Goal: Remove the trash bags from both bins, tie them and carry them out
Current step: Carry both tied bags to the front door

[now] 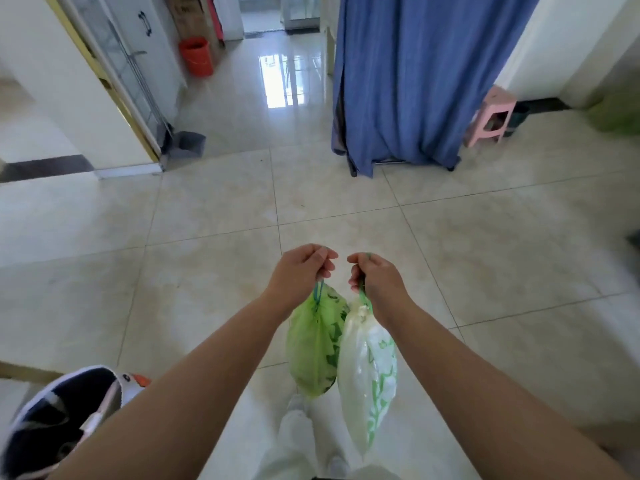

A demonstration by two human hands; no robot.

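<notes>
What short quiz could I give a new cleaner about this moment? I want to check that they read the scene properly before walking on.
1. True or false: both trash bags hang clear of the floor.
2. Which hand holds the green bag? A) left hand B) right hand C) neither
3. Fill in: the stool beside the blue curtain is ____ in colour.

Key
1. True: the green bag and the white bag both hang by their drawstrings above the tiled floor.
2. A: the left hand grips its drawstring; the right hand holds the white bag.
3. Pink: the pink stool stands right of the curtain.
</notes>
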